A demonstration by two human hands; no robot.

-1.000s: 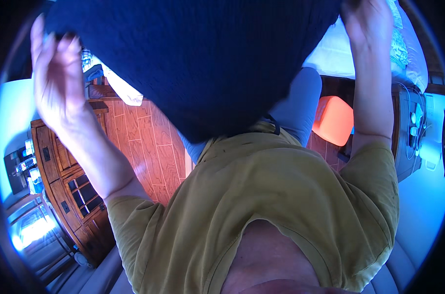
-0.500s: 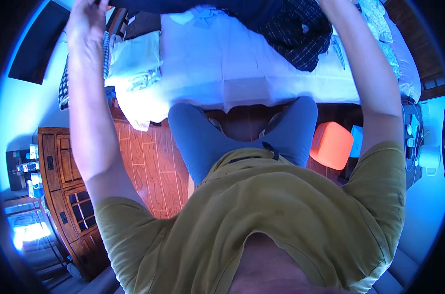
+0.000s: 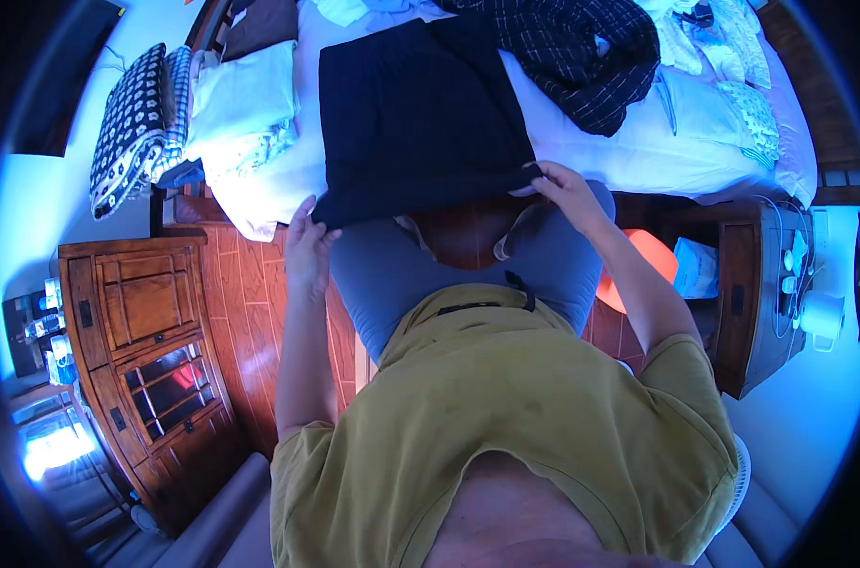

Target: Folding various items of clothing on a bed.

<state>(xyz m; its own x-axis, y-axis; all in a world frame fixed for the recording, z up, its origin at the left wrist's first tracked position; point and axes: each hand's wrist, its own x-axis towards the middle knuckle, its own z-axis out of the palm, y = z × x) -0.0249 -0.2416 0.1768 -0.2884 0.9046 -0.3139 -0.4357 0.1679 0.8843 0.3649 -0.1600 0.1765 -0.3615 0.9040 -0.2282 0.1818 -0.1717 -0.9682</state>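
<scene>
A plain black garment (image 3: 411, 123) lies spread over the near edge of the bed (image 3: 600, 156), its wide lower edge pulled toward my knees. My left hand (image 3: 309, 246) pinches its near left corner. At the near right corner, my right hand (image 3: 563, 194) grips the same edge between thumb and fingers. The cloth is stretched fairly flat between them; its far end reaches a dark garment with a thin light check (image 3: 582, 66), bunched on the bed. I cannot tell whether the black piece is a skirt or trousers.
Folded light clothes (image 3: 245, 95) are stacked at the bed's left, beside patterned folded cloth (image 3: 132, 128). Pale clothes (image 3: 747, 104) lie at the right. An orange stool (image 3: 646, 265) and a wooden nightstand (image 3: 743, 293) stand right of my legs; a wooden cabinet (image 3: 155, 293) stands left.
Both hands have come down from the picture's top edge toward my knees and closer together. The black garment now lies flattened across the bed instead of mostly out of view at the top.
</scene>
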